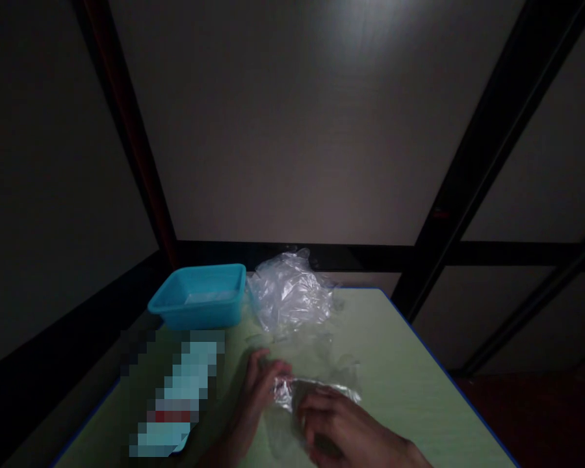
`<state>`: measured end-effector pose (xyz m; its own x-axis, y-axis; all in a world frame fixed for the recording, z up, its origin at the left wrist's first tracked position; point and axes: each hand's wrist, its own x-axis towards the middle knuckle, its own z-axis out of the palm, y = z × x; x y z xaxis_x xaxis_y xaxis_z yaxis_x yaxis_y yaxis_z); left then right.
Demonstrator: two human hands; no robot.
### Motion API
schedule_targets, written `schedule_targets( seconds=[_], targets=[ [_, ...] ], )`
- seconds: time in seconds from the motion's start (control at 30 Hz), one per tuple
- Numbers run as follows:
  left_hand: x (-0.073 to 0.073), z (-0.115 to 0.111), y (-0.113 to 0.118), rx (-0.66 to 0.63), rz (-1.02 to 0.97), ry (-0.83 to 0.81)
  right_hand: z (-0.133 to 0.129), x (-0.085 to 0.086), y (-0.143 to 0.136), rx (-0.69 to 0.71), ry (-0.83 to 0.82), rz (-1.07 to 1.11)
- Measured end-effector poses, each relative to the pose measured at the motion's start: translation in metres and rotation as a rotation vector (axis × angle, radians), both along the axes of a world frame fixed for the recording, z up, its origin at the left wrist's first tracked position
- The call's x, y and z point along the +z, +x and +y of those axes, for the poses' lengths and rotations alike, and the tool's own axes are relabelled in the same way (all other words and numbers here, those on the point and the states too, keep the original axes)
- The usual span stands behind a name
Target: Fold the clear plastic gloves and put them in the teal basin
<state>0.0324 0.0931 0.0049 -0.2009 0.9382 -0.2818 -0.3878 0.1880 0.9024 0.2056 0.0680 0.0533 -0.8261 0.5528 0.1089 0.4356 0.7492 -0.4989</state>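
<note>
Glinting, crinkled clear plastic (283, 395)

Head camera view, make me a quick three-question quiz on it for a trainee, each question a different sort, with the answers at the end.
1. Short answer: what colour is the tub beside the heap of crumpled clear plastic?

2. True or false: both hands are inside the tub.

3. Multiple choice: what colour is the trim along the edge of the table?
a) white
b) blue
c) yellow

Key:
1. Light blue, close to turquoise.
2. False. The left hand and the right hand are at a piece of clear film, nearer the camera than the tub.
3. b
</note>
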Motion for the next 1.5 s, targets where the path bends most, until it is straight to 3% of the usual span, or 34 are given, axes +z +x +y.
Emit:
schedule_targets(
  seconds=[0.07, 0.2, 0.27, 0.47, 0.6, 0.7, 0.8, 0.93, 1.03, 1.13, 1.37, 1.5],
  targets=[
    [0.0, -0.003, -0.001, -0.05, 0.049, 0.03, 0.0, 0.002, 0.003, 0.037, -0.078, 0.051],
    [0.0, -0.012, -0.002, -0.11, 0.171, 0.127, 0.014, 0.003, 0.014, -0.279, -0.041, 0.202],
    [0.001, -0.017, -0.001, -0.115, 0.221, 0.155, 0.023, 0.001, 0.02, -0.366, -0.011, 0.206],
    [0.002, -0.014, -0.011, -0.047, 0.4, 0.171, 0.029, -0.003, 0.036, -0.218, -0.041, -0.147],
    [0.005, -0.008, -0.03, -0.07, 0.968, 0.253, 0.023, 0.004, 0.037, -0.292, -0.01, -0.246],
    [0.005, -0.014, -0.032, -0.074, 1.367, 0.517, 0.022, 0.006, 0.037, -0.374, 0.043, -0.196],
    [0.002, -0.029, -0.018, -0.314, 1.512, 0.678, 0.028, 0.001, 0.043, -0.5, 0.048, -0.067],
    [0.007, -0.045, 0.003, -0.827, 1.552, 0.658, 0.039, -0.011, 0.056, -0.616, -0.035, 0.11],
    [0.015, -0.046, 0.008, -1.042, 1.576, 0.627, 0.044, -0.018, 0.061, -0.64, -0.153, 0.228],
    [0.019, -0.044, 0.007, -1.125, 1.584, 0.589, 0.048, -0.02, 0.063, -0.645, -0.223, 0.299],
    [0.021, -0.043, 0.004, -1.189, 1.572, 0.582, 0.051, -0.025, 0.067, -0.685, -0.337, 0.482],
    [0.021, -0.043, 0.005, -1.202, 1.566, 0.575, 0.052, -0.033, 0.061, -0.691, -0.493, 0.74]
  ],
)
